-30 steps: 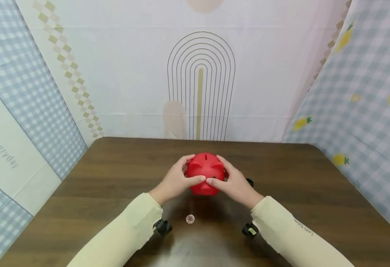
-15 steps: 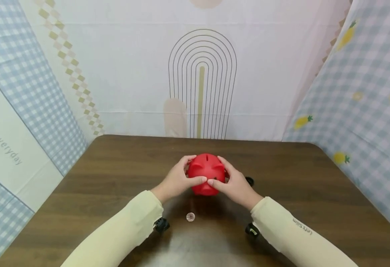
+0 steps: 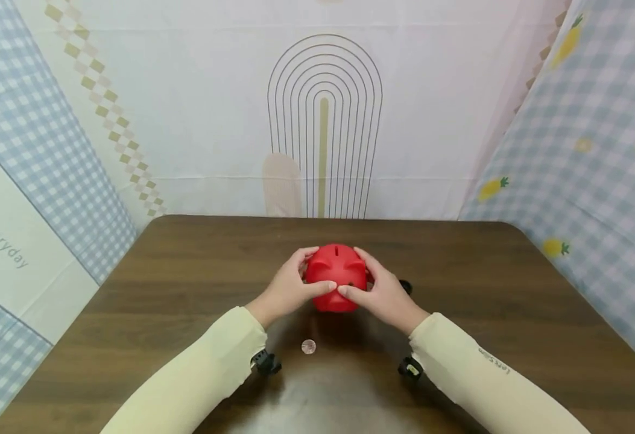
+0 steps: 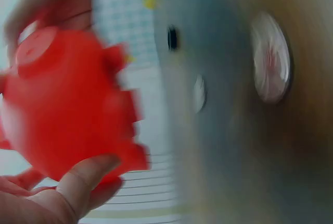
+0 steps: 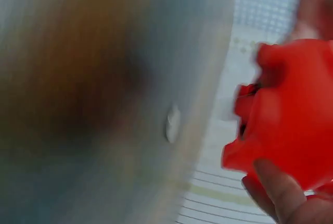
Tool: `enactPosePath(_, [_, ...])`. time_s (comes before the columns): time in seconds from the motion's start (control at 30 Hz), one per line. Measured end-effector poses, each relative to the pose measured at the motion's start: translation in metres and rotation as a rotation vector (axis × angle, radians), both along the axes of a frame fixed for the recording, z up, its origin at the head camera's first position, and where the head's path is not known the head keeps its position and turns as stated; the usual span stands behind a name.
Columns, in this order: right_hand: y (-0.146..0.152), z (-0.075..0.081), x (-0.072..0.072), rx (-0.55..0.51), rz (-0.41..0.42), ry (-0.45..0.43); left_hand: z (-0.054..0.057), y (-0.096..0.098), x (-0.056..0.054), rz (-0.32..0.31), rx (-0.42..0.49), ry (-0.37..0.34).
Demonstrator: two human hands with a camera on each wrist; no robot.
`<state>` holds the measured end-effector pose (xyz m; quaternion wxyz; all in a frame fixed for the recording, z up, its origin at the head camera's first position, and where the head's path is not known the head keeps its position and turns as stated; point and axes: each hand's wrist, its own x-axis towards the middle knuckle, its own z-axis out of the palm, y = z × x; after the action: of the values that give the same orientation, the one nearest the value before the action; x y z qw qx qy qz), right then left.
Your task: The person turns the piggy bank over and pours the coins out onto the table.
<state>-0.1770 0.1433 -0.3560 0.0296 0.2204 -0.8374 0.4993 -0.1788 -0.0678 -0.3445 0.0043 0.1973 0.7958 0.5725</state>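
Note:
A red piggy bank (image 3: 336, 271) is held between both hands in the head view, its slot upward and snout toward me. My left hand (image 3: 289, 288) grips its left side and my right hand (image 3: 385, 296) its right side, thumbs nearly meeting on its front. In the left wrist view, the piggy bank (image 4: 67, 104) shows its feet apart from the tabletop, with the left thumb (image 4: 86, 179) against it. The right wrist view shows the piggy bank (image 5: 296, 114) with a right finger (image 5: 278, 187) on it. The far fingers are partly hidden.
A small round clear disc (image 3: 309, 346) lies on the brown wooden table (image 3: 214, 253), nearer me than the piggy bank. Beyond the right hand sits a small black object (image 3: 406, 286). A small whitish piece (image 4: 200, 94) appears in the left wrist view. Fabric hangs around the table.
The head view has shifted slightly, so the table and disc sit a little higher in it. Both hands keep hold of the piggy bank, which stays nearly in place.

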Motion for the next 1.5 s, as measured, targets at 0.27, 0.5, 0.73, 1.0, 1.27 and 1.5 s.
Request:
enactPosePath(0.27, [0.0, 0.01, 0.0, -0.055, 0.031, 0.17, 0.013, -0.003, 0.006, -0.005, 0.042, 0.108])
enactPosePath(0.5, [-0.003, 0.005, -0.002, -0.01, 0.021, 0.024, 0.009, -0.003, 0.0, 0.01, -0.041, 0.013])
enactPosePath(0.73, [-0.003, 0.006, 0.0, -0.013, 0.002, 0.058, 0.005, -0.004, 0.0, -0.001, -0.003, 0.013])
enactPosePath(1.0, [-0.005, 0.004, -0.006, -0.006, 0.008, -0.107, 0.003, -0.004, -0.004, 0.048, -0.039, -0.067])
enactPosePath(1.27, [-0.007, 0.005, -0.001, -0.03, 0.056, 0.259, 0.008, -0.01, 0.007, -0.022, 0.023, 0.154])
enactPosePath(1.5, [-0.008, 0.004, 0.0, -0.011, 0.042, 0.076, 0.007, -0.01, 0.006, 0.009, 0.019, 0.018])
